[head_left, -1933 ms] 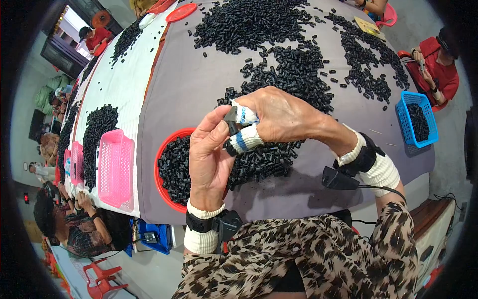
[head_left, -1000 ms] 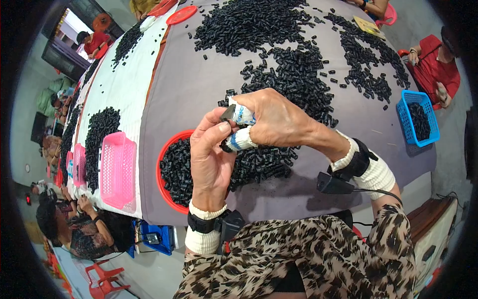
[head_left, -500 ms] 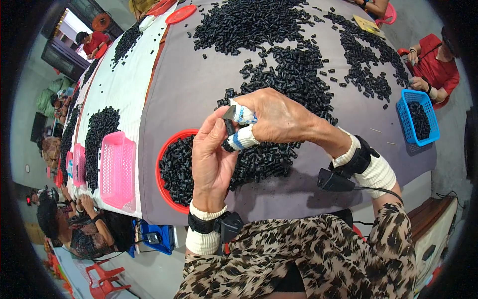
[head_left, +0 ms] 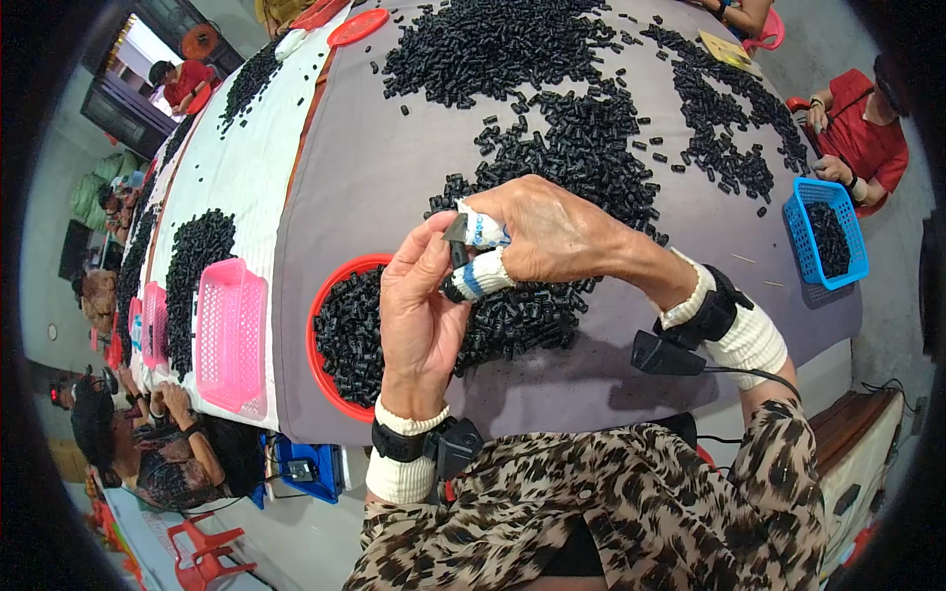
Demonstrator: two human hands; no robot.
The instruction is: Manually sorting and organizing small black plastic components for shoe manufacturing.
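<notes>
**Hands pinching a black piece over the red bowl**

Left hand (head_left: 422, 305) and right hand (head_left: 552, 234) meeting above the grey table (head_left: 374, 167) — both closed on one small black piece (head_left: 456, 234), taped fingertips (head_left: 483, 276) pressed to it. Below, a red bowl (head_left: 317, 335) filled with black pieces (partly hidden by the left hand). Left, a pink basket (head_left: 230, 335) on white cloth; right, a blue basket (head_left: 826, 229) holding more. Yellow card (head_left: 729, 51) at the far edge.

Centre of frame: left hand (head_left: 419, 315) and right hand (head_left: 552, 231), fingertips taped, pinch a small black part (head_left: 456, 233) between them above a red bowl (head_left: 317, 340) of black pieces. Pink basket (head_left: 230, 335) lies left; blue basket (head_left: 826, 231) far right.
</notes>
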